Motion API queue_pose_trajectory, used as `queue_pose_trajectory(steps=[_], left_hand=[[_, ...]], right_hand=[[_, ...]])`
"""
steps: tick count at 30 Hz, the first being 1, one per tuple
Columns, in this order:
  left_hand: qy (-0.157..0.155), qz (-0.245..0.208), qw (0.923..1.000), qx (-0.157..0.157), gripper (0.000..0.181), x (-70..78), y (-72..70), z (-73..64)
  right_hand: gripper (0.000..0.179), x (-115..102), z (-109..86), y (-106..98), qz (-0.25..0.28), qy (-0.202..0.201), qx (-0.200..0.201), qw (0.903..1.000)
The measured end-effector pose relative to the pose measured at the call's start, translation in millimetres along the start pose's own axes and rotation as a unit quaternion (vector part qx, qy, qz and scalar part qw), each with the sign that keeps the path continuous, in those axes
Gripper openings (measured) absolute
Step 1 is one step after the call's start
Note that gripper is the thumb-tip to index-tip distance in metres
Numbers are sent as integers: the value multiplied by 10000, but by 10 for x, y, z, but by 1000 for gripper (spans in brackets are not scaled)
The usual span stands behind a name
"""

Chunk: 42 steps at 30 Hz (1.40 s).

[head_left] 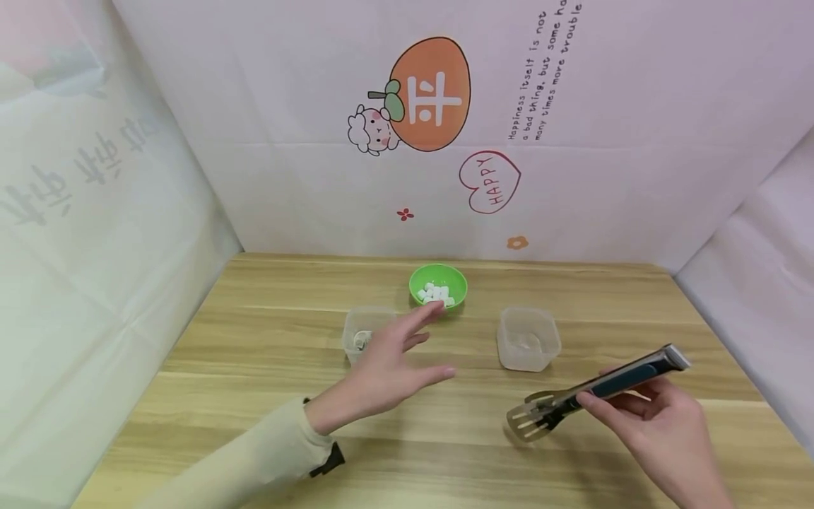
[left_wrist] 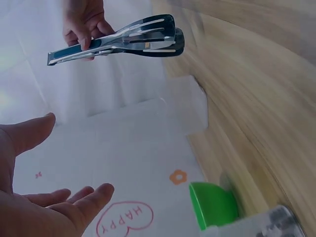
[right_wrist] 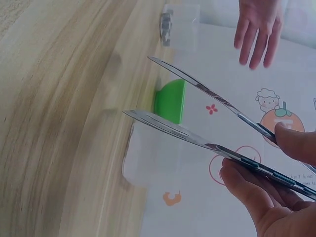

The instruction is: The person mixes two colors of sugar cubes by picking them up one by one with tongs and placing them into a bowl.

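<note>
My right hand [head_left: 668,417] grips a pair of metal tongs [head_left: 610,385] with slotted heads and dark handle inlays. In the right wrist view the two arms of the tongs [right_wrist: 197,140] stand apart with nothing between them. The left hand [head_left: 384,367] hovers with fingers spread and thumb apart, holding nothing. Beneath it, partly hidden, is a clear plastic container [head_left: 351,329] with small silvery items inside. Behind the hand sits a green bowl [head_left: 437,272] of white cubes [head_left: 435,292]. Between bowl and tongs stands a second clear container [head_left: 529,360].
The wooden table [head_left: 445,459] runs back to a white printed sheet [head_left: 286,141] hanging behind it. More white sheeting encloses the left and right sides.
</note>
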State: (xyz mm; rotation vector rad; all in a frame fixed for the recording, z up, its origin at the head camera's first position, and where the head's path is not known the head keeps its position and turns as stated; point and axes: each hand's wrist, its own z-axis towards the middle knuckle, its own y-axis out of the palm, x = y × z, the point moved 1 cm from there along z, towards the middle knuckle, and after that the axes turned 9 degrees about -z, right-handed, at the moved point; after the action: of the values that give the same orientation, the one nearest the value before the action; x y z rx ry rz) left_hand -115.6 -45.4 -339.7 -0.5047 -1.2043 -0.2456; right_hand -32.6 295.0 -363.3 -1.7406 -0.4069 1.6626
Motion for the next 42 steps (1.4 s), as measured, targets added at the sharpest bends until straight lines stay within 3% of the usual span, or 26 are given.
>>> queue_pose_trajectory(steps=[5, 8, 15, 18, 22, 26, 32, 42], left_hand=[[291, 159, 9988, 363, 75, -34, -204, -171], [297, 427, 9968, 607, 71, -77, -319, -240], [357, 1111, 9867, 1136, 78, -195, -594, -352], [217, 1348, 9828, 1247, 84, -290, -752, -386], [-169, 1388, 9828, 1203, 93, -433, -933, -432], [-532, 1252, 9860, 969, 99, -556, -1017, -469], [-1086, 1091, 9864, 581, 114, -732, -1041, -477], [-1672, 688, 9825, 436, 115, -1003, -1029, -348]], right_hand=[[58, -1, -2, 3, -40, 123, -73, 9999], [58, -13, 7, 1, -76, 46, -45, 10000], [56, -43, 9, 28, 26, -132, 4, 9999], [57, -48, 6, 29, 47, -69, -24, 10000], [59, -66, 16, 27, 25, -66, -39, 10000], [53, -95, 16, 29, 140, -332, 117, 9993], [44, -105, 38, 75, 368, -572, 303, 9972], [37, -133, 56, 155, 569, -1089, 331, 9919]])
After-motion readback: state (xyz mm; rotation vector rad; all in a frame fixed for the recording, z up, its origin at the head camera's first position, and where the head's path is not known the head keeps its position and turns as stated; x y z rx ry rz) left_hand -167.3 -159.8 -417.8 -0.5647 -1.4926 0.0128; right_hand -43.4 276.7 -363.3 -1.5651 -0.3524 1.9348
